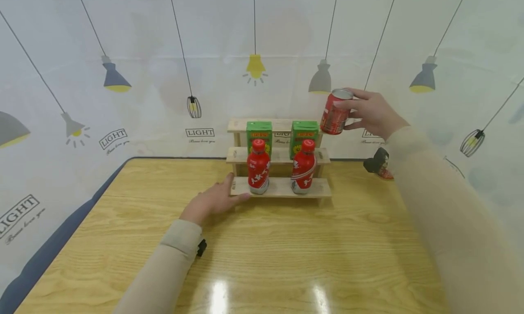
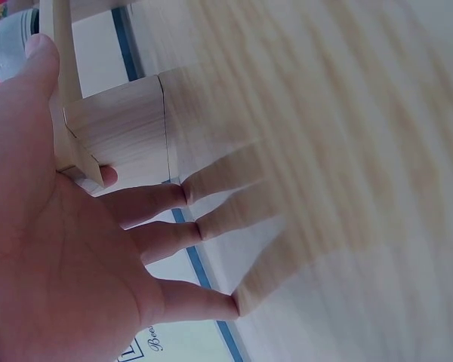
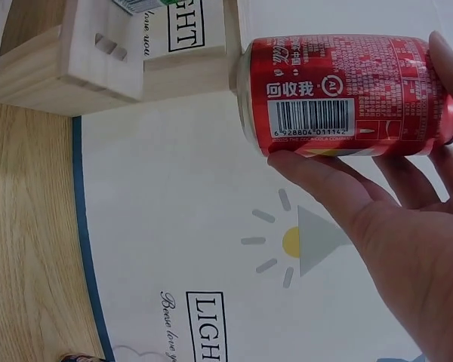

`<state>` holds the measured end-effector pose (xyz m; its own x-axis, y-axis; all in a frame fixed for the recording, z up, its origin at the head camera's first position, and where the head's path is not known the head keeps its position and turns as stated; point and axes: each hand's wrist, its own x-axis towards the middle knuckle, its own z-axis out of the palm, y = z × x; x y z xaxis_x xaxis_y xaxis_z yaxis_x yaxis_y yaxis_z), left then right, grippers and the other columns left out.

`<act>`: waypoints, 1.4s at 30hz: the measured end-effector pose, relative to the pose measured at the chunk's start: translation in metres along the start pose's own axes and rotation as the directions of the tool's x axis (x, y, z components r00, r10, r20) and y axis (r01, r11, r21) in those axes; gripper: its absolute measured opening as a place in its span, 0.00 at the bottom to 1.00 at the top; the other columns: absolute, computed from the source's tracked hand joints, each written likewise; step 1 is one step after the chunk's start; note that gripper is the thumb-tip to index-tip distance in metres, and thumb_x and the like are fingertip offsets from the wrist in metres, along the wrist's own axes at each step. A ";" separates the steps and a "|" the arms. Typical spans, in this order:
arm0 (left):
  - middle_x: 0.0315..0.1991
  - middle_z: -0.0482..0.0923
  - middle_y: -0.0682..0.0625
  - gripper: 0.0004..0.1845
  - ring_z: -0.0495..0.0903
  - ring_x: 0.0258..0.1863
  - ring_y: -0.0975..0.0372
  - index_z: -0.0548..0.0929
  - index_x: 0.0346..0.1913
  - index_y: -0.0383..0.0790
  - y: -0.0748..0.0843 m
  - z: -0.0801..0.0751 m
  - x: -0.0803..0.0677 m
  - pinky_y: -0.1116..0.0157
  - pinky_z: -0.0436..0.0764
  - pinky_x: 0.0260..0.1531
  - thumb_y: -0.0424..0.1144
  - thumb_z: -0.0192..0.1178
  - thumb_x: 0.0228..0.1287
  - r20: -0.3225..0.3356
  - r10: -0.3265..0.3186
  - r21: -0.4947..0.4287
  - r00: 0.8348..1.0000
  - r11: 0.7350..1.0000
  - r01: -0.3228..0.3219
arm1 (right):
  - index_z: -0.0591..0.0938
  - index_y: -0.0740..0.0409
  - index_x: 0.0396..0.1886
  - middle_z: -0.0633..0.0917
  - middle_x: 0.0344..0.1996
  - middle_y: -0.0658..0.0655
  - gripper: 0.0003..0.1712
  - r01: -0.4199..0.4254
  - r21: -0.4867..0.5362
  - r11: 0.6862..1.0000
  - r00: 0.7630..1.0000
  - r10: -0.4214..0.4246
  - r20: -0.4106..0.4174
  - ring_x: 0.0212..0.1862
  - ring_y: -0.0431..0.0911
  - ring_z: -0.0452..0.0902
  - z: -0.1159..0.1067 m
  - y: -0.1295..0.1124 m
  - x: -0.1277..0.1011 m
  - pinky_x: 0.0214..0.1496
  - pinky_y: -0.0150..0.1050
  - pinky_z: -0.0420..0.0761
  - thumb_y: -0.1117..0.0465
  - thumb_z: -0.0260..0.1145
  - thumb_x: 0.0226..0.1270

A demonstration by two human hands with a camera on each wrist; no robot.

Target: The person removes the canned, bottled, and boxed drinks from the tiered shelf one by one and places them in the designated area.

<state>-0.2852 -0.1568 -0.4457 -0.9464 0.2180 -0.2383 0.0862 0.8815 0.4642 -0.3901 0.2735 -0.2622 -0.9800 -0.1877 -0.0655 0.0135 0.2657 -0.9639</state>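
While the right hand is gripping a red can in the air at about two o'clock from the wooden stepped rack, the head view is showing the can tilted and hanging just off the rack's top right corner, level with the top step. Two green cartons are standing on the middle step and two red bottles on the lowest one, so only the top step is showing free board. The left hand is lying flat and relaxed at the rack's eight o'clock corner, fingers touching the lowest step. A small dark object is sitting on the table at three o'clock from the rack; I cannot tell what it is.

Seen from the left wrist, the fingers are spreading straight on the tabletop while the thumb is pressing the rack's end post, holding nothing. Bracing like this is probably keeping the light rack from sliding.

Seen from the right wrist, the fingers and thumb are curling round the can, with the rack's end at ten o'clock from it. To seat the can well, I judge it needs turning upright before it is coming down on the top step, well clear of the carton tops.
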 end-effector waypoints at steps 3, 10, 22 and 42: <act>0.83 0.61 0.35 0.68 0.61 0.82 0.36 0.38 0.89 0.50 0.000 0.000 0.000 0.24 0.55 0.76 0.90 0.45 0.57 0.002 -0.002 0.002 1.000 1.000 0.002 | 0.65 0.39 0.84 0.77 0.65 0.48 0.45 0.001 0.034 0.999 1.000 0.000 -0.018 0.63 0.52 0.77 -0.006 0.004 -0.006 0.54 0.47 0.91 0.48 0.74 0.73; 0.83 0.61 0.35 0.68 0.61 0.82 0.37 0.37 0.89 0.49 0.000 -0.001 0.001 0.23 0.55 0.75 0.89 0.45 0.59 0.002 0.007 0.004 1.000 1.000 -0.007 | 0.65 0.40 0.85 0.78 0.63 0.47 0.47 0.006 0.071 0.997 0.999 -0.002 -0.052 0.58 0.47 0.82 -0.021 0.017 -0.018 0.51 0.44 0.92 0.48 0.76 0.71; 0.83 0.62 0.36 0.68 0.59 0.83 0.37 0.38 0.89 0.49 0.000 0.000 0.000 0.22 0.52 0.76 0.89 0.45 0.58 -0.001 0.008 0.009 1.000 1.000 -0.008 | 0.52 0.38 0.89 0.75 0.73 0.49 0.54 -0.049 -0.043 0.998 0.996 0.046 -0.073 0.57 0.37 0.84 -0.030 0.072 -0.028 0.59 0.43 0.91 0.39 0.71 0.73; 0.83 0.61 0.36 0.67 0.58 0.83 0.37 0.38 0.89 0.48 0.003 -0.001 -0.004 0.24 0.54 0.76 0.88 0.46 0.59 -0.011 0.007 0.008 1.000 1.000 -0.007 | 0.47 0.48 0.89 0.59 0.85 0.65 0.53 -0.117 -0.042 0.992 0.987 0.112 -0.115 0.78 0.57 0.68 -0.002 0.127 -0.036 0.74 0.60 0.79 0.44 0.68 0.78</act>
<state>-0.2816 -0.1552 -0.4426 -0.9492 0.2198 -0.2252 0.0956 0.8833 0.4590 -0.3536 0.3164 -0.3819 -0.9886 -0.0473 -0.1428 0.1200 0.3251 -0.9380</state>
